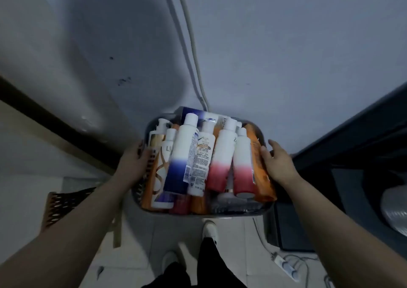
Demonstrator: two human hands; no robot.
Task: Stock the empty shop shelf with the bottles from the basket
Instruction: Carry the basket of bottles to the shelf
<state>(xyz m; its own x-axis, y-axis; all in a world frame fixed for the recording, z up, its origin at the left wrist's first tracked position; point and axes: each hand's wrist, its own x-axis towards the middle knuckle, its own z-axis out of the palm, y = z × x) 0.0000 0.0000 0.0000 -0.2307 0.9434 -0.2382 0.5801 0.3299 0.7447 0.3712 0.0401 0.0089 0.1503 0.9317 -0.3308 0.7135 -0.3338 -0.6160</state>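
Observation:
A grey basket hangs in front of me at waist height, piled with several bottles lying on their sides. Among them are a white-and-blue bottle, two white-and-pink bottles and an orange bottle along the right side. My left hand grips the basket's left rim with fingers curled over it. My right hand lies against the right side by the orange bottle, fingers spread; its hold on the rim is hidden. No shelf is visible.
A grey wall with a white cable rises straight ahead. A dark ledge runs along the left and dark furniture stands on the right. A brown lattice stool and a power strip sit on the tiled floor.

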